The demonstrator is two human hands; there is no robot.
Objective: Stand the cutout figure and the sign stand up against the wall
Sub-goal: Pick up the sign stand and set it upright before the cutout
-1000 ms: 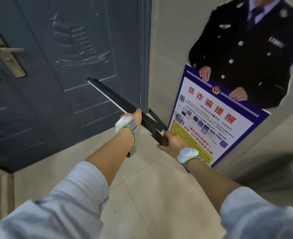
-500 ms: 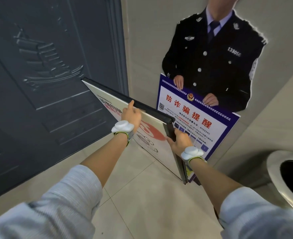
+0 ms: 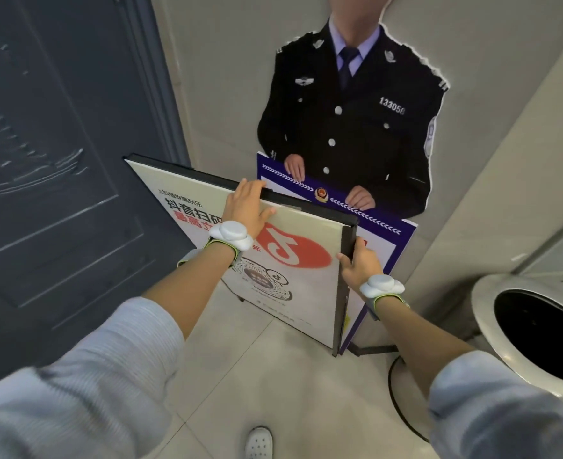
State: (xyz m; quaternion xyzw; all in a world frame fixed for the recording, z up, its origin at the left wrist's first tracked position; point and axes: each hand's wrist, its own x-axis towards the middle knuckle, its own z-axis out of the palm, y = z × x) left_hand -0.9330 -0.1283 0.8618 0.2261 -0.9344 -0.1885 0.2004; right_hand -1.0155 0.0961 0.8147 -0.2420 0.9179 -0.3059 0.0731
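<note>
The cutout figure (image 3: 349,127), a uniformed officer holding a blue-edged notice board, stands upright against the beige wall. In front of it the sign stand (image 3: 300,293), a black-framed white poster with a red round logo and a QR code, is upright on the floor, its right side overlapping the notice board. My left hand (image 3: 245,207) grips the frame's top edge, fingers over it. My right hand (image 3: 359,265) holds the frame's right edge near the upper corner. The lower part of the cutout is hidden behind the sign.
A dark grey door (image 3: 58,160) fills the left side. A white bin with a round black opening (image 3: 538,329) stands at the right. A black cable (image 3: 396,402) loops on the tiled floor. My white shoe (image 3: 258,442) shows at the bottom.
The sign stand has been lifted from lying nearly flat to upright and brought right, in front of the cutout. Both hands have kept hold of its frame.
</note>
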